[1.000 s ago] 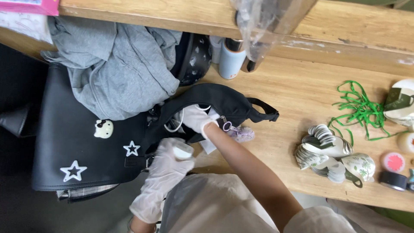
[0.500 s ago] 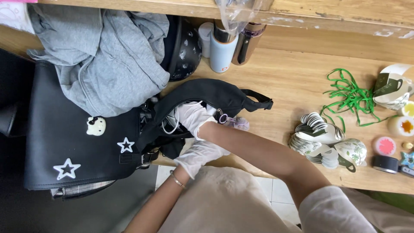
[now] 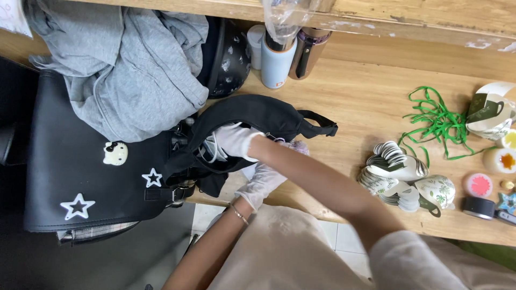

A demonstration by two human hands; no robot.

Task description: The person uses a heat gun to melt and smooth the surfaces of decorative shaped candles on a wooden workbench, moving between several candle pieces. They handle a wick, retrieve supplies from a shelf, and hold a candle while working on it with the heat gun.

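Observation:
A small black sling bag (image 3: 258, 114) lies open on the wooden table (image 3: 365, 91), overlapping a big black bag with star patches (image 3: 80, 182). My right hand (image 3: 232, 140), in a white glove, reaches into the sling bag's opening with its fingers curled around a white cord (image 3: 208, 153). My left hand (image 3: 262, 181), also gloved, sits under my right forearm at the table's front edge, against the sling bag's lower side. Its fingertips are hidden. A small lilac thing (image 3: 299, 146) peeks out behind my forearm.
A grey hoodie (image 3: 123, 70) lies over the big bag, with a dark helmet (image 3: 228, 59) and two bottles (image 3: 278, 62) behind it. To the right are a green ribbon tangle (image 3: 438, 123), stacks of cup-shaped paper cutouts (image 3: 395, 166), tape rolls (image 3: 478, 185) and a printed paper roll (image 3: 492, 115).
My left hand rose from below the table edge to the sling bag, under my right forearm. My right hand stayed inside the bag. The view shifted slightly.

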